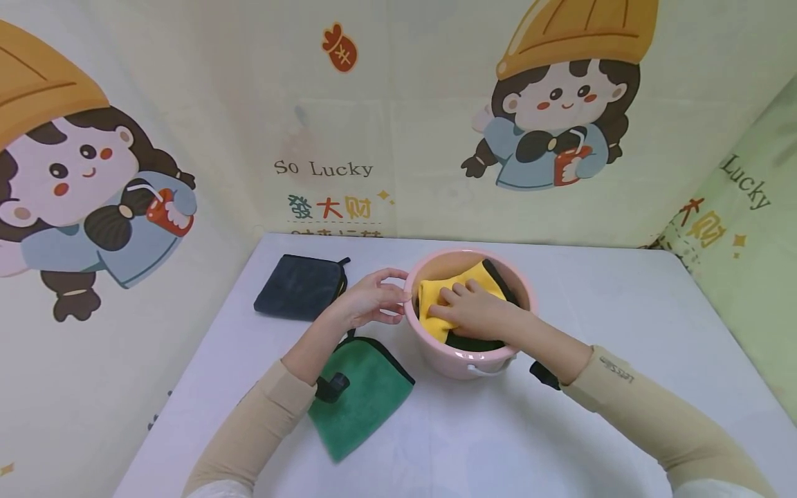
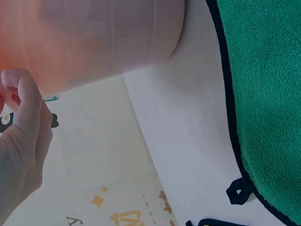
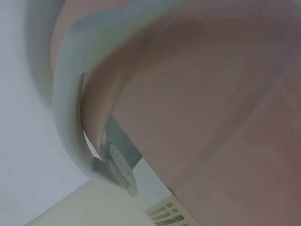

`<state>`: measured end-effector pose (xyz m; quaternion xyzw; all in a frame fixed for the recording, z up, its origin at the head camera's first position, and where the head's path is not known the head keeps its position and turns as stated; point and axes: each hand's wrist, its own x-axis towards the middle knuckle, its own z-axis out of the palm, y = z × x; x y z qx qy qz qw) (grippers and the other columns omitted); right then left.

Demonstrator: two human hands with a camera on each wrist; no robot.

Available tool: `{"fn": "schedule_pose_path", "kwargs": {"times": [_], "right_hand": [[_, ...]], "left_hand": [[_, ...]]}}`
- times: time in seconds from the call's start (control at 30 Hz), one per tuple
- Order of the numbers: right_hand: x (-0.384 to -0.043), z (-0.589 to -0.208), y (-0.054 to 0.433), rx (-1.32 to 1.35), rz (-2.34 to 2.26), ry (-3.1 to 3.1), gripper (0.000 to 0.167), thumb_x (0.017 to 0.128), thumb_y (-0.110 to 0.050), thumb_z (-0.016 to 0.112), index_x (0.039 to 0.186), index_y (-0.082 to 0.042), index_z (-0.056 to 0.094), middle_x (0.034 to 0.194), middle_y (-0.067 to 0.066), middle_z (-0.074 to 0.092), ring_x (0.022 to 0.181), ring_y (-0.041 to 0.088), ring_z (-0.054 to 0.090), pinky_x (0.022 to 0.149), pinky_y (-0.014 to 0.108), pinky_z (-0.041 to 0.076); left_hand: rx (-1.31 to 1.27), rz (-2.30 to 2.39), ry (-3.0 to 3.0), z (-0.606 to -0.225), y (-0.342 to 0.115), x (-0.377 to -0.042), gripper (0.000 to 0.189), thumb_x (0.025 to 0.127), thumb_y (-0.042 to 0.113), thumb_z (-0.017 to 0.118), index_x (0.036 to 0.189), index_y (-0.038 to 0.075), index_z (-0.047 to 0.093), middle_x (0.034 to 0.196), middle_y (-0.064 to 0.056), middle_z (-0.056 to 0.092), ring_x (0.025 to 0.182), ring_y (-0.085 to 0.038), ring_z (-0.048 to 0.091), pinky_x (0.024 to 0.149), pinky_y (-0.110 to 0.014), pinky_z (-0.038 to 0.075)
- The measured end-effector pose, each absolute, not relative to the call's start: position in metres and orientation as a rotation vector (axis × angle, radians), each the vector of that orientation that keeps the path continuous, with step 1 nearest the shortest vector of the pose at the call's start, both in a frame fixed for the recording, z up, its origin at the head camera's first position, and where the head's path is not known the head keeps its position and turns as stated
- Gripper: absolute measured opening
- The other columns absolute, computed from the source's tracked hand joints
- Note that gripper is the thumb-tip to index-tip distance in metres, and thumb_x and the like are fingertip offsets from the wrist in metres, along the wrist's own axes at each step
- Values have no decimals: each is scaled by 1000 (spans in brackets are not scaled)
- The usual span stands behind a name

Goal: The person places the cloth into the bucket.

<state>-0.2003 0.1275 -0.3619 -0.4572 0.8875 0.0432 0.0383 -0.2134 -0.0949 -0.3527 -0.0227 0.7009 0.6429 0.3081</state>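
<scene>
A pink bucket (image 1: 456, 363) stands on the table with a folded yellow towel (image 1: 432, 294), edged in black, inside it. My left hand (image 1: 373, 299) holds the bucket's rim on its left side, thumb and fingers bent at the edge. Reaching over the near right rim, my right hand (image 1: 476, 308) grips the yellow towel with bent fingers; its fingertips are partly sunk in the cloth. A green towel (image 1: 367, 404) with black edging lies under my left forearm. Beyond it lies a folded dark blue towel (image 1: 299, 287). The right wrist view shows only the bucket's outer wall (image 3: 202, 103) and handle.
The bucket's pale handle (image 1: 492, 370) hangs down on the near side. The white table (image 1: 623, 311) ends at a back edge against a printed cloth backdrop (image 1: 436, 159). A black hanging loop (image 2: 240, 190) sticks out from the green towel's edge.
</scene>
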Motion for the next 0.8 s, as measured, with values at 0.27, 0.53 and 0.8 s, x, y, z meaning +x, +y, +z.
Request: {"fn": "schedule_pose_path", "kwargs": {"times": [0.27, 0.53, 0.8], "right_hand": [[-201, -366, 126, -1418, 194, 2665, 42, 84, -28, 65, 123, -23, 50, 104, 5, 49, 92, 24, 45, 77, 38, 38], [-199, -358, 132, -1407, 116, 2680, 44, 82, -30, 67, 122, -24, 50, 104, 4, 50, 96, 24, 45, 84, 43, 38], [-191, -330, 165, -1282, -323, 2947, 51, 81, -35, 67, 126, -17, 50, 124, 8, 49, 115, 28, 43, 97, 52, 31]], "left_hand": [[-61, 1699, 1854, -352, -95, -213, 46, 86, 8, 61, 128, 17, 43, 99, -13, 60, 75, -23, 61, 80, -42, 50], [-65, 1709, 1853, -353, -95, -213, 46, 86, 9, 61, 128, 17, 43, 100, -13, 61, 74, -23, 61, 72, -36, 54], [-67, 1713, 1852, -354, -95, -213, 46, 86, 9, 62, 127, 17, 44, 98, -13, 61, 74, -24, 61, 69, -35, 55]]}}
